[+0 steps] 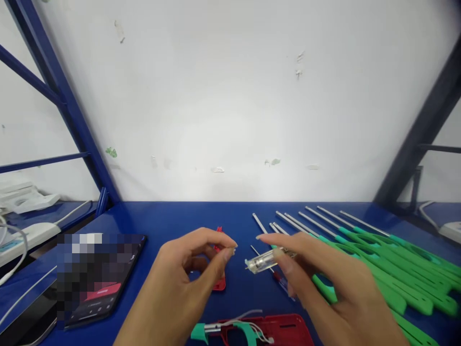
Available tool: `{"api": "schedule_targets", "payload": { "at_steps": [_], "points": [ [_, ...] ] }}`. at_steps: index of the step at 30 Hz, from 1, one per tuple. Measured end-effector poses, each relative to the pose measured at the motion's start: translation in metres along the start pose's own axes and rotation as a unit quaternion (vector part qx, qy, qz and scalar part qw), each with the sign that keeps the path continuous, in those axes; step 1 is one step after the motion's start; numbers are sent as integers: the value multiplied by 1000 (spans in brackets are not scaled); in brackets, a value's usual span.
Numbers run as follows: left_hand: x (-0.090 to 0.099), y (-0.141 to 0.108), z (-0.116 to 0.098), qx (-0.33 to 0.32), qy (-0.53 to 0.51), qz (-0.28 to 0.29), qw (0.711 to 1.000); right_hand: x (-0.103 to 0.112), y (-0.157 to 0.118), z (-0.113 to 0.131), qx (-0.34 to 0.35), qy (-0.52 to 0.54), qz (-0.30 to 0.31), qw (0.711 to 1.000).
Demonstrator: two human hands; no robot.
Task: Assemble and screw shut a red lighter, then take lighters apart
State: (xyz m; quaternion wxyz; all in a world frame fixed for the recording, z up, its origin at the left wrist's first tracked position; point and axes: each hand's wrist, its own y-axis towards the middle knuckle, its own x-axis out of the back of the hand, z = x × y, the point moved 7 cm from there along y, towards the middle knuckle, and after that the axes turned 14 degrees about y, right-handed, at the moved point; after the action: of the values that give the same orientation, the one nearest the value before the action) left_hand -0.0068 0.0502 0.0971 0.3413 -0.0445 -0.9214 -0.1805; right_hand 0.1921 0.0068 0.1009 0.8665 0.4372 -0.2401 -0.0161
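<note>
My left hand is closed in a pinch, thumb and forefinger meeting on a tiny white piece too small to name. Between the thumb and fingers of my right hand is a clear plastic case with metal parts inside, its end pointing toward my left fingertips. The two hands are apart above the blue table. Below them lies a red plastic shell with a green part, a metal rod and white wires. Partly hidden behind my left hand is another red piece.
A thin screwdriver lies beneath my right hand. Several green-handled tools with metal rods cover the right side of the blue table. At left are a phone and white cables. Blue frame posts stand against the wall.
</note>
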Motion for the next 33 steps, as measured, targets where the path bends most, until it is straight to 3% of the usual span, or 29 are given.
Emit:
{"api": "schedule_targets", "payload": {
  "at_steps": [18,24,28,33],
  "points": [
    [-15,2,4,35,-101,98,989,3,1,-3,-11,109,-14,994],
    [-18,2,-2,34,-189,122,974,1,1,-9,-41,116,-13,992],
    [-23,-3,2,53,-246,133,958,-3,-1,-15,-44,77,-2,996],
    [-34,-5,1,78,-354,157,919,-16,-4,-12,8,-19,44,999]
  ]
}}
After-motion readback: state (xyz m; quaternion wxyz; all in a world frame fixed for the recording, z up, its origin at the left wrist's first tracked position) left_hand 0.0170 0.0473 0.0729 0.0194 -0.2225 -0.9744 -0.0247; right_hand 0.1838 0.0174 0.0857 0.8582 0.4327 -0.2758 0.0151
